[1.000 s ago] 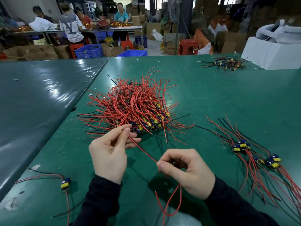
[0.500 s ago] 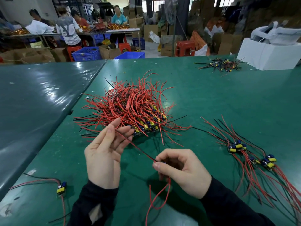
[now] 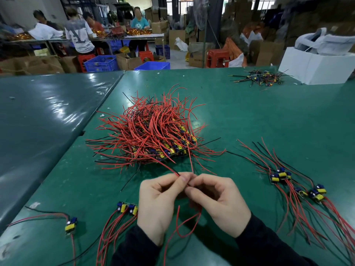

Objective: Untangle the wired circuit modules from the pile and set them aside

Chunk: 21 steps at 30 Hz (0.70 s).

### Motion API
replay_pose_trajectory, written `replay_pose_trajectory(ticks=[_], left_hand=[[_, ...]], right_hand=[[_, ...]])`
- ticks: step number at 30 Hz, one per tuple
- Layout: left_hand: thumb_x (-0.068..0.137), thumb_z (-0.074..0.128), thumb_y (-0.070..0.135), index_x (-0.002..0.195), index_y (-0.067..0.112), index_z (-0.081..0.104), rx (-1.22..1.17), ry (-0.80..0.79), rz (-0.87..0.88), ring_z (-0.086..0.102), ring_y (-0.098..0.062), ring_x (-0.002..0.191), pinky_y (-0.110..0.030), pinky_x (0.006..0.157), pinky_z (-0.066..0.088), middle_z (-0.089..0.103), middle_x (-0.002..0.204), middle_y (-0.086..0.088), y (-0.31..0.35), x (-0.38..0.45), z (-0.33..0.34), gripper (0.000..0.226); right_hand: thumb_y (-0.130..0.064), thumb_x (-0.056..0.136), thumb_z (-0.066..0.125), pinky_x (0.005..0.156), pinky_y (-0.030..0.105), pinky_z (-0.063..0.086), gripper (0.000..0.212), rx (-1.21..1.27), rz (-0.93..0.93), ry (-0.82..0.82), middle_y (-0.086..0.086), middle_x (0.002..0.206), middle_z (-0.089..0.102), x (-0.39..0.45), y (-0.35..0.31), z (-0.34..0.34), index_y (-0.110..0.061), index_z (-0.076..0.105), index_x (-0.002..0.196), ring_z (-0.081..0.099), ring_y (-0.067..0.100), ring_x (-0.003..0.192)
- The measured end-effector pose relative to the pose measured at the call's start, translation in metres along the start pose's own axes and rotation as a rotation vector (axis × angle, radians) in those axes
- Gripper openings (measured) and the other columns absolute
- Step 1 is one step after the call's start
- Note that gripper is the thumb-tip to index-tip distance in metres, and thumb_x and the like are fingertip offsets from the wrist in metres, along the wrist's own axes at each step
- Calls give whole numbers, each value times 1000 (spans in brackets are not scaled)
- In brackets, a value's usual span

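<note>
1. Both hands are now meeting at the bench's near middle, closer together than half a second ago, and a pair of modules (image 3: 127, 207) is now lying at 9 o'clock of the left hand.
2. Left hand (image 3: 159, 204) is pinching a red wire (image 3: 189, 220) between thumb and fingertips.
3. Right hand (image 3: 217, 203) is pinching the same wire just beside it, its fingers curled.
4. That wire is looping down between the wrists.
5. Tangled pile (image 3: 151, 133) is sitting at 12 o'clock of the hands on the green bench (image 3: 269, 116).
6. Sorted modules (image 3: 299, 187) are lying at 3 o'clock, wires trailing toward the near edge.
7. One single module (image 3: 70, 224) is resting at 9 o'clock, well apart.
</note>
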State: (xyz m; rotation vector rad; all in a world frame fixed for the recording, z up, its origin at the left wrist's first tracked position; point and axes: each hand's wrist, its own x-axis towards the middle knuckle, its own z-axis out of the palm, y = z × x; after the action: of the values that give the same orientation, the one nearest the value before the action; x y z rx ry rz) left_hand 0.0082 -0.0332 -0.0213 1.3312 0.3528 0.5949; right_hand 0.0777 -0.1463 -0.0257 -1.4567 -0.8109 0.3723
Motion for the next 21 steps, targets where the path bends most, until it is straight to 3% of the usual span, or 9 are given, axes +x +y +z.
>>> replay_pose_trajectory(ticks=[4,10,17,21], left_hand=[[82,61,3,76,1,74,-49,66,-2,72,-24,83,-23,61,55,74,82,-15,7,5,-9,15],[82,65,0,76,1,75,189,94,188,72,-14,76,-17,63,52,75,76,-5,7,3,-8,11],[79,66,2,68,2,72,109,141,154,73,-20,77,-22,59,54,75,78,-7,12,8,-14,13],[83,62,8,74,5,73,60,168,143,72,-20,78,-23,58,55,75,85,-7,17,11,-19,15]], right_hand=[[-18,74,68,52,20,42,8,-12,17,-7,-3,55,56,-2,0,4,-13,65,68,52,8,50],[-19,75,68,53,24,43,9,-85,-28,-25,0,56,58,-4,-1,4,-15,65,68,52,8,51],[-17,75,68,52,21,43,9,-25,3,-49,-1,54,59,-4,-3,3,-18,65,67,55,8,49],[-17,75,69,52,20,43,10,-7,7,-61,-1,54,59,-6,-5,3,-20,66,66,55,8,49]])
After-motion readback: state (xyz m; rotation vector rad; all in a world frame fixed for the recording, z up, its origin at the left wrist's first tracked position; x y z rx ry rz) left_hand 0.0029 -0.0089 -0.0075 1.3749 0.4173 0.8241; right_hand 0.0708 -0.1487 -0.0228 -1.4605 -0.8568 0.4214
